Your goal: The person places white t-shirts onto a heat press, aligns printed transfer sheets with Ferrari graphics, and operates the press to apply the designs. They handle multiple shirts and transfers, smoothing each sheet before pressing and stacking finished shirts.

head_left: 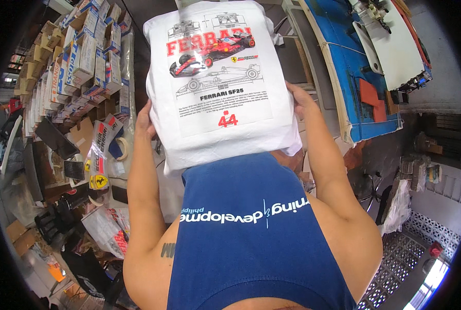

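Observation:
A white T-shirt point(225, 142) lies spread in front of my chest, pulled smooth like a sheet over something flat beneath that I cannot see. Its front carries a printed red racing car, grey line drawings and red and black lettering. At the shirt's left edge, my left hand point(145, 122) grips the cloth, its fingers partly hidden at the side. My right hand point(301, 99) grips the opposite edge a little farther up, the fingers curled behind the fabric.
Stacked cardboard boxes point(78, 64) fill the left side, with tape rolls point(121, 149) and printed strips point(100, 155) nearer. To the right stands a blue-topped table point(352, 67) bearing a white board point(383, 39) and a red piece point(371, 101). A perforated block wall point(395, 263) shows at lower right.

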The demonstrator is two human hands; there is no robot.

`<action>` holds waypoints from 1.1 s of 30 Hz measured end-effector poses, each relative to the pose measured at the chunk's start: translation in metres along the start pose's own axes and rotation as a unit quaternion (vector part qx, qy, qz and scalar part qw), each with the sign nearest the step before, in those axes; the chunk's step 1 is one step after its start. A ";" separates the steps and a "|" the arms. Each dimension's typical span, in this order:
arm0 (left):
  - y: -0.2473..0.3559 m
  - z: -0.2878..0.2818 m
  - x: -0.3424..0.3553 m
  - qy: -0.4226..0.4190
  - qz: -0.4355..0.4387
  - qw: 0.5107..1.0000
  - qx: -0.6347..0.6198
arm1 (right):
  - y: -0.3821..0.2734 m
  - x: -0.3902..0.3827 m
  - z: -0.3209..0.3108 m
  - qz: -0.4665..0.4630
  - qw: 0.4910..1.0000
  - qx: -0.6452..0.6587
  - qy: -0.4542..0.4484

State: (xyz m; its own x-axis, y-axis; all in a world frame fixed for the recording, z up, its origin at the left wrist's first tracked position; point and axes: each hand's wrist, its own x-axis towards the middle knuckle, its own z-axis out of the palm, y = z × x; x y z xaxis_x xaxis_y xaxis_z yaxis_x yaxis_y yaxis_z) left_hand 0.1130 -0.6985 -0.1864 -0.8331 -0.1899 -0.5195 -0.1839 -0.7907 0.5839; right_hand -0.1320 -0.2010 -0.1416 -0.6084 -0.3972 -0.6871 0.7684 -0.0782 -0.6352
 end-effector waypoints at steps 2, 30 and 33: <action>0.016 -0.006 -0.001 0.038 0.017 0.999 0.003 | -0.014 -0.002 -0.006 -0.003 1.000 0.015 -0.019; 0.123 0.018 0.177 0.067 0.234 0.962 -0.124 | -0.156 0.203 0.022 -0.184 0.978 0.102 0.007; 0.127 0.010 0.179 0.079 0.257 0.959 -0.094 | -0.158 0.216 0.020 -0.189 0.981 0.045 0.000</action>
State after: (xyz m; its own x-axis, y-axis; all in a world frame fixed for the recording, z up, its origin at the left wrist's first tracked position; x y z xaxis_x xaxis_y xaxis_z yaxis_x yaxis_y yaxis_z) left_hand -0.0647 -0.8274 -0.1991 -0.6959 -0.6565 -0.2909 0.3390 -0.6575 0.6728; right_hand -0.3810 -0.2930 -0.1820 -0.8532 -0.3237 -0.4091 0.5025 -0.2998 -0.8109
